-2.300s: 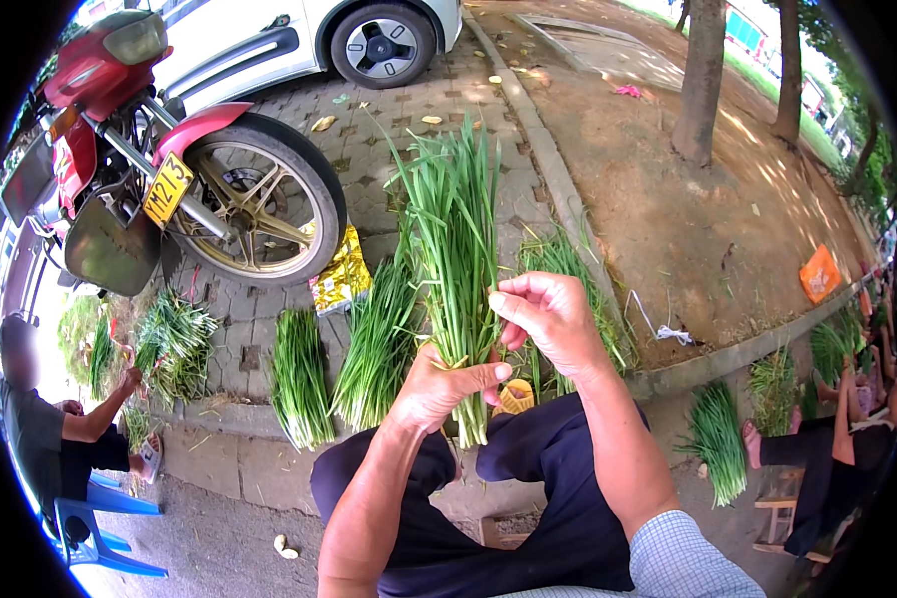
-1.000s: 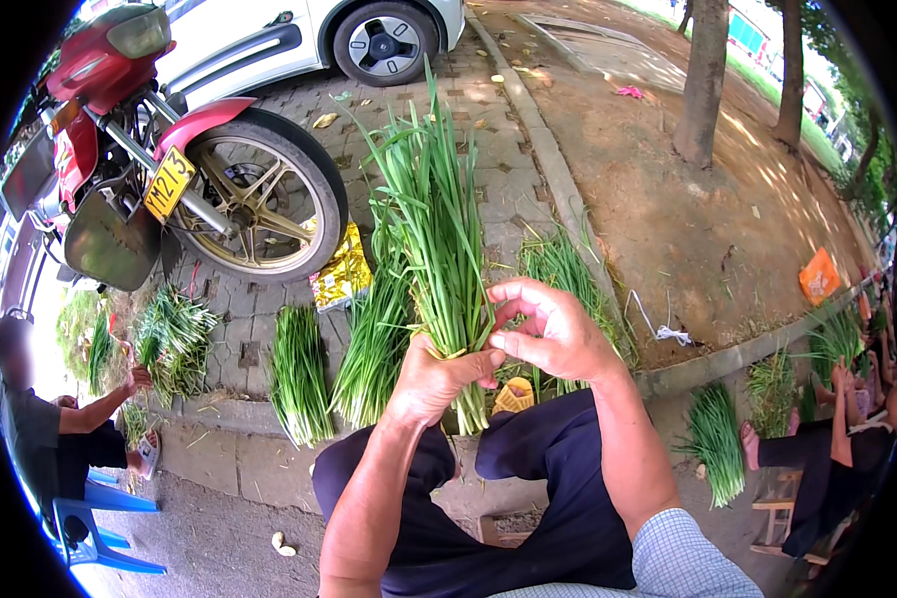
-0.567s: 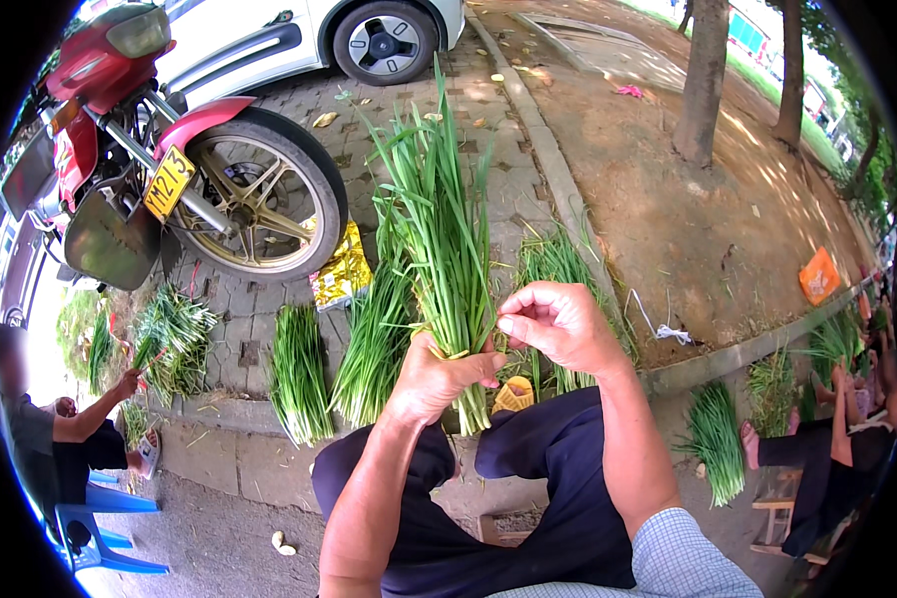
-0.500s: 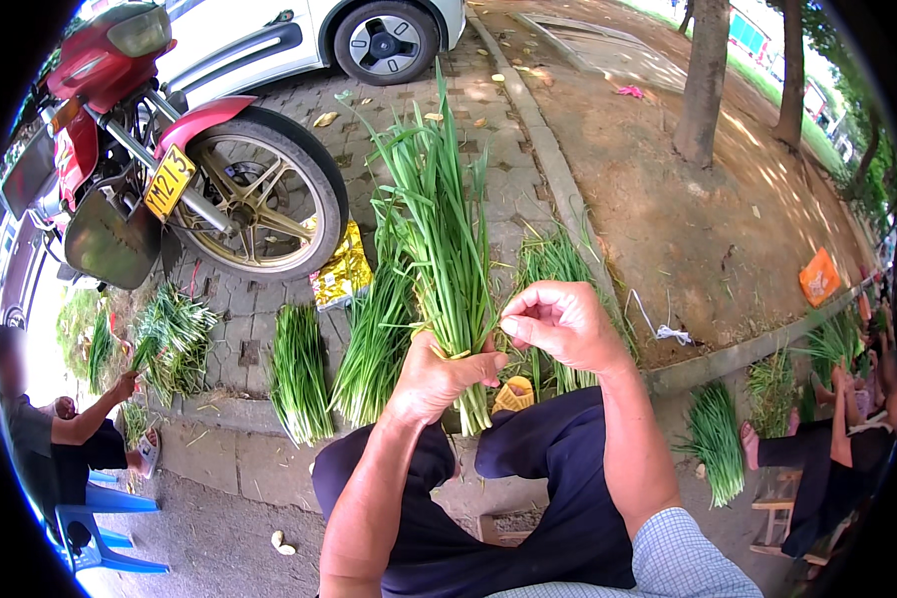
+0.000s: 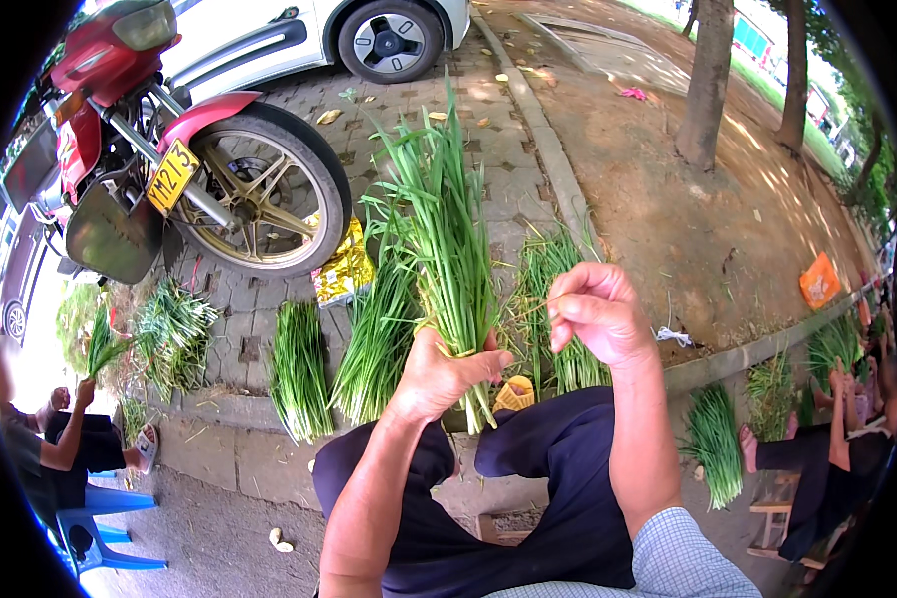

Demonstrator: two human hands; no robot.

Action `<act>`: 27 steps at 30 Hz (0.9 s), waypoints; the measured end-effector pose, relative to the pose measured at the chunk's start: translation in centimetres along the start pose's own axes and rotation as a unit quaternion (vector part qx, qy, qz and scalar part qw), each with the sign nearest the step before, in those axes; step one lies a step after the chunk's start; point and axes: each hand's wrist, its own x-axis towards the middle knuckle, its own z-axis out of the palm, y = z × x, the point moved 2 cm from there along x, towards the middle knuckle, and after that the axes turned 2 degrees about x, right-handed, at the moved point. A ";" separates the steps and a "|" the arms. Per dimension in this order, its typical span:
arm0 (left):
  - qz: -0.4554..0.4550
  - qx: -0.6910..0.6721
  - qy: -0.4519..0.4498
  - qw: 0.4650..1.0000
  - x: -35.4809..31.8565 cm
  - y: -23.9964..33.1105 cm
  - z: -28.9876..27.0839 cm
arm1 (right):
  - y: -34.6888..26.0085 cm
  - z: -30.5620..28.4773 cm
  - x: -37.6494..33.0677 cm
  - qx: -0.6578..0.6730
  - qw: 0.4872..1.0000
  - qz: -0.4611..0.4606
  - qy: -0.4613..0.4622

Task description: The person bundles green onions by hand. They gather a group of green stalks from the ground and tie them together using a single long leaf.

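Gripping slender green chive bunch (image 5: 447, 249), left hand (image 5: 439, 374), right hand (image 5: 596, 311) pinching.

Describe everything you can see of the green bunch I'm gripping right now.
The bunch of long green leaves looks like fresh chives or garlic greens: thin flat blades, pale at the base. It stands upright, tips fanning out toward the motorcycle wheel. The left hand clasps it near the bottom, stub ends poking out below. The right hand is beside it, fingers pinched together, apparently on a thin strand.

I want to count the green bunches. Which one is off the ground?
The bunch gripped upright in the left hand. The other bunches lie flat on the paving.
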 end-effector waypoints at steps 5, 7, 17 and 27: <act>0.006 0.011 0.017 1.000 0.1 0.1 -0.4 | -0.6 -1.2 0.1 0.133 0.986 -0.100 0.001; 0.010 0.023 0.019 1.000 0.2 0.0 -0.5 | -0.9 -1.6 -0.1 0.073 0.993 -0.083 0.037; 0.064 0.081 0.051 0.993 0.6 -1.4 -0.2 | 2.6 5.7 -0.4 -0.470 0.871 -0.146 0.007; 0.111 0.203 0.124 0.965 1.1 -4.4 -0.5 | 3.5 6.0 -0.3 -0.573 0.801 -0.170 0.029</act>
